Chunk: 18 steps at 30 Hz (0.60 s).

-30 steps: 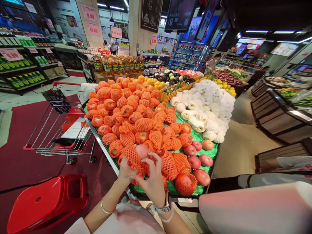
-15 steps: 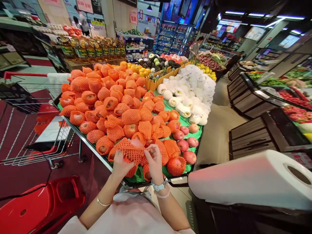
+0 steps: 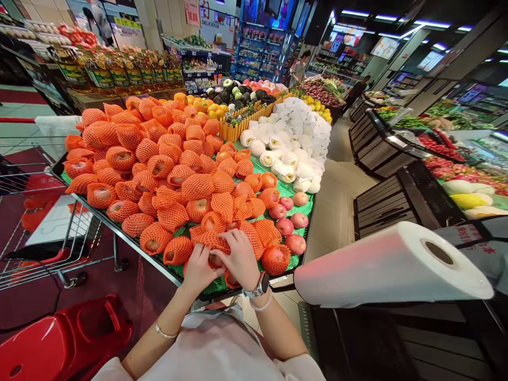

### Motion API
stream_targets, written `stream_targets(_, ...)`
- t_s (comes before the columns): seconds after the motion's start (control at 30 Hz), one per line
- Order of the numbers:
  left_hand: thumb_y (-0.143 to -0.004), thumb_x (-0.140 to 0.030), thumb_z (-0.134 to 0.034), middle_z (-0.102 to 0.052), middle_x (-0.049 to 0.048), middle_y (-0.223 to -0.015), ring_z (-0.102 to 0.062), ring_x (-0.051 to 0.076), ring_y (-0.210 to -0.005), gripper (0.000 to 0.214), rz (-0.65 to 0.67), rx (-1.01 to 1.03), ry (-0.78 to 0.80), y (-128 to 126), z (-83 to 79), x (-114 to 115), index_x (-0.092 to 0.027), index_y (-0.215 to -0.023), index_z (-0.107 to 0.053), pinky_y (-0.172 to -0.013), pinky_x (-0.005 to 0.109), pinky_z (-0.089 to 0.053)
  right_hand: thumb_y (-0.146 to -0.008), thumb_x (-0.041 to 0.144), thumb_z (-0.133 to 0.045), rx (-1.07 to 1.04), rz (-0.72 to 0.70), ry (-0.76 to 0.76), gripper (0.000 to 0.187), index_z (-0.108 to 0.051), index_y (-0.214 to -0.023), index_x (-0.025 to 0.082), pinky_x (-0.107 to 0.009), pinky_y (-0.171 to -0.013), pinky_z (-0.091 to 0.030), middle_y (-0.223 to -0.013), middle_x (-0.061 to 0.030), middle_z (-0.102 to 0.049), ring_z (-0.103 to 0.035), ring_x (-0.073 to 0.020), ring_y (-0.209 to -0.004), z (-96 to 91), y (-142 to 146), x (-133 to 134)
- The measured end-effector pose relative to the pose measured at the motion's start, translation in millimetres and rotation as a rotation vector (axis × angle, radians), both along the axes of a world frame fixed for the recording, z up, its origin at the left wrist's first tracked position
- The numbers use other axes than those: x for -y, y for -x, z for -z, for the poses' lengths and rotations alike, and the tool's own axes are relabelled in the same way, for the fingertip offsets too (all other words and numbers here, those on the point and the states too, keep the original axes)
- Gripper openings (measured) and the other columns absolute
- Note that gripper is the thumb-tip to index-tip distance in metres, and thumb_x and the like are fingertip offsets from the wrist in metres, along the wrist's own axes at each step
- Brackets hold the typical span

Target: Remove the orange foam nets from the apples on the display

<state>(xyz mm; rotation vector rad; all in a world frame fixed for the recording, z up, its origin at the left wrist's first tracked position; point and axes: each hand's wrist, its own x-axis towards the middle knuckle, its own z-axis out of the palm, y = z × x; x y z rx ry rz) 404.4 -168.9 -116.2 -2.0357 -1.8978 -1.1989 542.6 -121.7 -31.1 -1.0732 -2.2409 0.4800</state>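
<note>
At the near edge of the fruit display, both my hands are around an apple in an orange foam net (image 3: 211, 241). My left hand (image 3: 199, 271) grips its near left side with bent fingers. Over the top and right side curves my right hand (image 3: 240, 260), its thumb close to the left fingers. A bit of reddish skin shows between my hands; the rest of the fruit is hidden by net and fingers. Many more netted apples (image 3: 198, 209) are heaped beyond. To the right, several bare apples (image 3: 296, 244) lie on green matting (image 3: 296, 261) beside a netted one (image 3: 275, 259).
White-netted fruit (image 3: 286, 159) is piled at the back right. A large plastic bag roll (image 3: 357, 270) stands near me on the right. On the left are a shopping cart (image 3: 71, 246) and a red plastic stool (image 3: 59, 344). Bottled oil (image 3: 119, 69) stands behind the heap.
The foam net, stretched sideways between my hands before, now sits bunched around the apple. My right hand has moved up over it, and my hands are closer together. The view has shifted right.
</note>
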Motion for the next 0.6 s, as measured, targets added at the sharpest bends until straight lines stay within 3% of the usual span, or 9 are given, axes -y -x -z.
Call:
stream_targets(0.13, -0.060, -0.027, -0.074, -0.059, 0.0046, -0.081, -0.061, 0.028, -0.083, 0.032, 0.012, 0.044, 0.030, -2, -0.9, -1, -0.023, -0.084, -0.054, -0.075, 0.039, -0.056, -0.092, 0.025, -0.059, -0.069, -0.044, 0.094, 0.010, -0.067, -0.096, 0.019, -0.035, -0.080, -0.049, -0.094, -0.0068, -0.064, -0.060, -0.0217, -0.089, -0.2, -6, -10)
stream_targets(0.33, -0.058, -0.026, -0.074, -0.058, 0.0041, -0.076, -0.062, 0.028, -0.078, 0.027, 0.076, 0.112, 0.027, 2, 10.7, -1, -0.024, -0.076, -0.053, -0.071, 0.039, -0.057, -0.089, 0.034, -0.061, -0.446, -0.077, 0.465, 0.019, -0.063, -0.076, 0.020, -0.027, -0.065, -0.044, -0.073, 0.0007, -0.064, -0.058, -0.0157, -0.067, 7.3, -13, -24)
stream_targets(0.43, -0.056, -0.033, -0.077, -0.059, 0.0053, -0.077, -0.065, 0.029, -0.080, 0.032, 0.055, 0.192, 0.000, 3, 24.9, -1, -0.024, -0.074, -0.053, -0.075, 0.040, -0.058, -0.088, 0.034, -0.058, -0.607, 0.019, 0.537, 0.014, -0.060, -0.088, 0.020, -0.025, -0.063, -0.042, -0.069, 0.0036, -0.057, -0.054, -0.0137, -0.063, 18.2, -11, -29)
stream_targets(0.53, -0.052, -0.040, -0.080, -0.063, 0.0089, -0.088, -0.066, 0.033, -0.092, 0.044, -0.008, 0.328, -0.073, 2, 39.5, 2, -0.023, -0.085, -0.056, -0.084, 0.045, -0.056, -0.090, 0.033, -0.053, -0.685, 0.104, 0.525, 0.027, -0.053, -0.114, 0.020, -0.025, -0.063, -0.043, -0.069, 0.0055, -0.052, -0.051, -0.0133, -0.063, 26.3, -10, -26)
stream_targets(0.6, -0.051, -0.043, -0.080, -0.064, 0.0094, -0.094, -0.066, 0.034, -0.098, 0.052, -0.060, 0.451, -0.127, -1, 43.6, 4, -0.022, -0.093, -0.057, -0.089, 0.048, -0.055, -0.091, 0.034, -0.053, -0.710, 0.113, 0.511, 0.033, -0.050, -0.121, 0.020, -0.026, -0.071, -0.047, -0.082, 0.0014, -0.057, -0.056, -0.0144, -0.073, 27.4, -12, -17)
